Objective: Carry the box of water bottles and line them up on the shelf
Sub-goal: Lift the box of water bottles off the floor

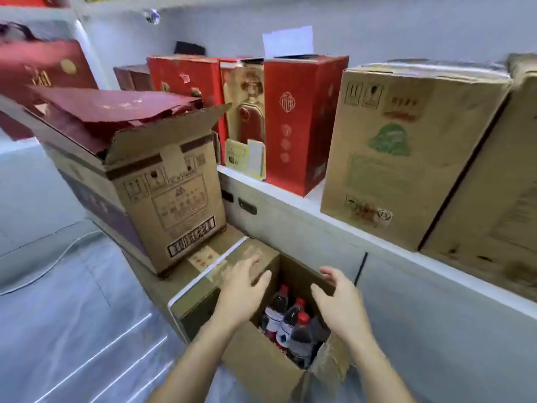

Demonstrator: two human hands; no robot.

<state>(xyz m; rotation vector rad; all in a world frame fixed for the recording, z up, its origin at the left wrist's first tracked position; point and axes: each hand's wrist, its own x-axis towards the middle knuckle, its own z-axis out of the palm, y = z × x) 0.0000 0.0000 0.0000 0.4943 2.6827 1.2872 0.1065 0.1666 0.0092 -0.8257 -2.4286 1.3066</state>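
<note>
An open brown cardboard box [261, 365] stands on the floor below the shelf, with three red-capped water bottles [286, 318] showing upright inside. My left hand [247, 286] hovers over the box's left rim, fingers spread, holding nothing. My right hand [337, 301] is over the right rim with its fingers apart; whether it touches the flap I cannot tell. The white shelf [293, 199] runs along the wall above and to the right of the box.
On the shelf stand red gift boxes [299, 123] and large brown cartons [406, 152]. A strapped carton [203, 283] lies left of the open box, with an opened carton [162, 187] of dark red packaging on top. Grey floor spreads to the left.
</note>
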